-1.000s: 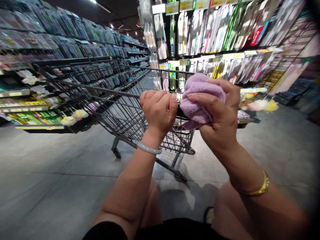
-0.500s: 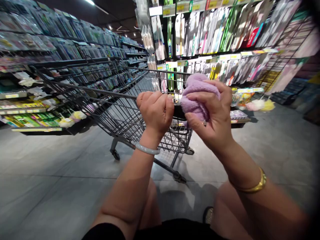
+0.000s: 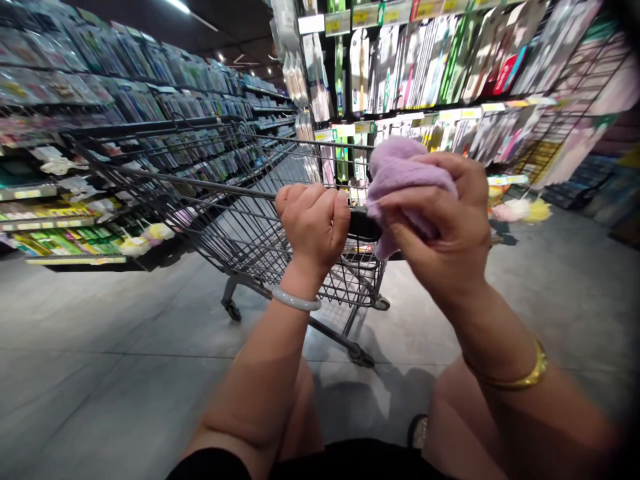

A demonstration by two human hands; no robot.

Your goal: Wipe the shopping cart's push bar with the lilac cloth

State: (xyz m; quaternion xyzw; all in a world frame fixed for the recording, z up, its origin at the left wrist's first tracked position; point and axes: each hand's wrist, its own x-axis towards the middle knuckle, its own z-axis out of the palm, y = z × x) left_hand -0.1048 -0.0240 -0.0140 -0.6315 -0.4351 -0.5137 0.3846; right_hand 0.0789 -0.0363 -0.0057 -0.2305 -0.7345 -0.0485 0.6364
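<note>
A dark wire shopping cart [image 3: 215, 200] stands in front of me, its black handle [image 3: 364, 225] running across toward the right. My left hand [image 3: 316, 220] is wrapped around that handle in a closed grip; a pale bangle circles the wrist. A bunched lilac cloth [image 3: 407, 175] with a fuzzy surface is pinched between the thumb and fingers of my right hand [image 3: 445, 213]. The cloth is at the right end of the handle and hides part of it; whether they touch I cannot tell. A gold bangle is on my right wrist.
A lit display rack [image 3: 400, 73] of packaged goods on hooks rises behind the cart. Long shelves [image 3: 150, 87] line the left side of the aisle. Grey floor [image 3: 125, 393] stretches around the cart, and my knees and one shoe show below.
My right hand has shifted a little to the right and turned, and the cloth has changed shape, with a fold hanging lower. My left hand stays on the handle.
</note>
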